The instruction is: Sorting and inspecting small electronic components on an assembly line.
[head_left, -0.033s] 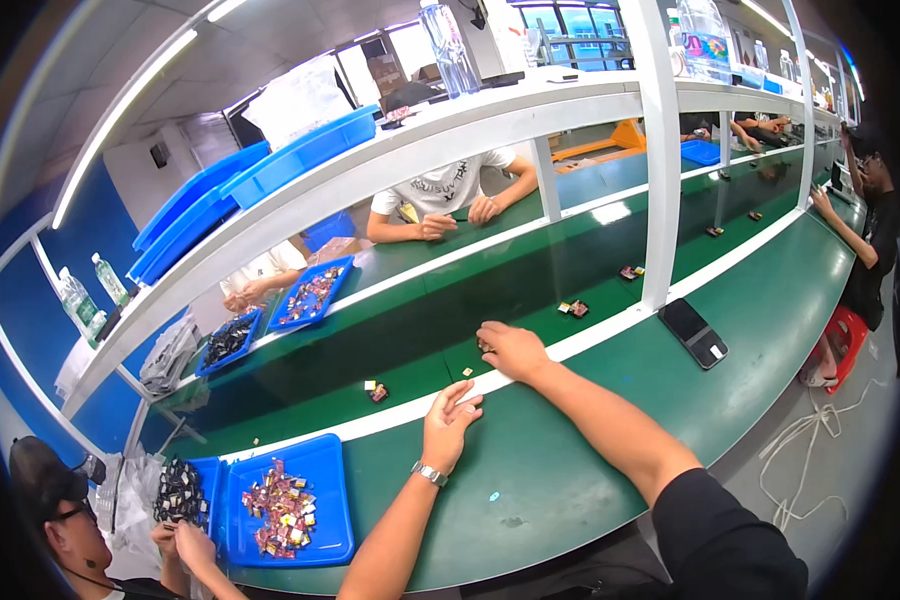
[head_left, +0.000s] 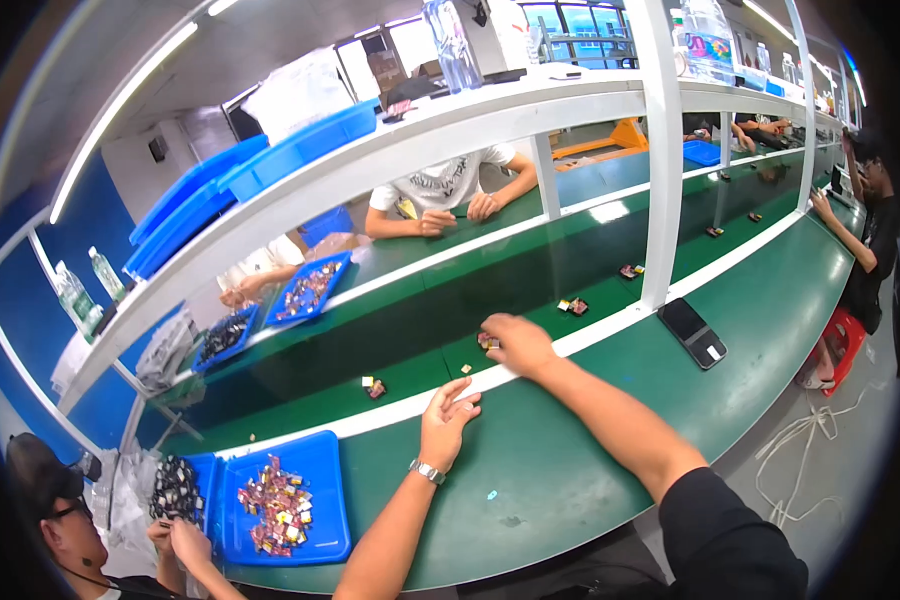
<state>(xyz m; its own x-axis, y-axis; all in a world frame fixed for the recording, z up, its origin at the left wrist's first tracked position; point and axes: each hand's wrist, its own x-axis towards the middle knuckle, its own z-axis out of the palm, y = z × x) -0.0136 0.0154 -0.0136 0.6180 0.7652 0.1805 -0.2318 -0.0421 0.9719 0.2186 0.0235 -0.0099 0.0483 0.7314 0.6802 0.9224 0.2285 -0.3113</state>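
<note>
My right hand (head_left: 521, 345) reaches over the dark green conveyor belt, palm down. Its fingers bend loosely over a small cluster of maroon and yellow parts (head_left: 487, 341) on the belt; the thumb side is partly hidden. My left hand (head_left: 448, 426), with a metal watch on the wrist, is open by the white rail (head_left: 390, 419), fingers apart and holding nothing. Just beyond its fingertips, one tiny pale piece (head_left: 466, 369) lies on the belt. Similar part clusters sit farther along, one to the left (head_left: 374, 387) and another to the right (head_left: 573, 306).
A blue tray (head_left: 341, 500) of maroon and yellow parts stands at left, beside a co-worker's hands (head_left: 184, 541) and black parts (head_left: 178, 490). A phone (head_left: 691, 332) lies at right near a white post (head_left: 660, 180). Across the belt, another person's hands (head_left: 460, 215) rest near the edge.
My right hand has lifted slightly away, and more of the part cluster under its fingers shows. My left hand has barely moved. The view has shifted a little.
</note>
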